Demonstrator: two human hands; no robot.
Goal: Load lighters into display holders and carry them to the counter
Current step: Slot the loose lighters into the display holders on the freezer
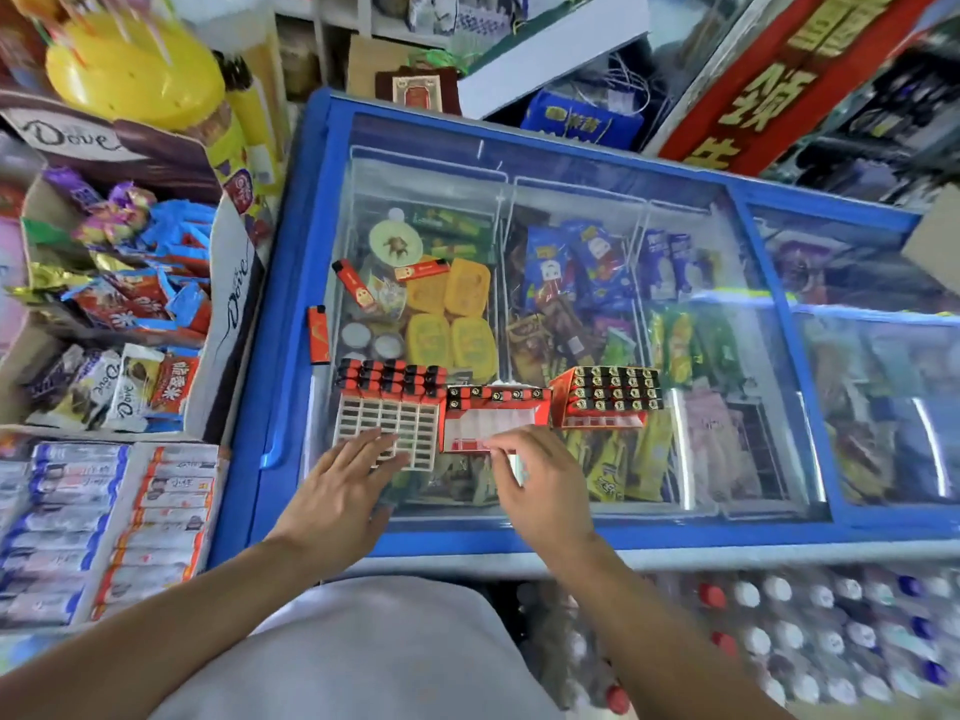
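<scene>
L hand (347,488) flat, fingers spread on white holder (387,427), holding nothing. R hand (535,472) pinches near edge of red holder (493,419). 3 loose lighters (318,334) lie far-left on freezer lid (571,517); L hand nearer.

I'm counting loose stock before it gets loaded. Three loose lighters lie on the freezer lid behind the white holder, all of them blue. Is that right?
Not quite: the head view shows the three loose lighters are red and orange, not blue. They do lie on the freezer lid behind the white holder.
</scene>
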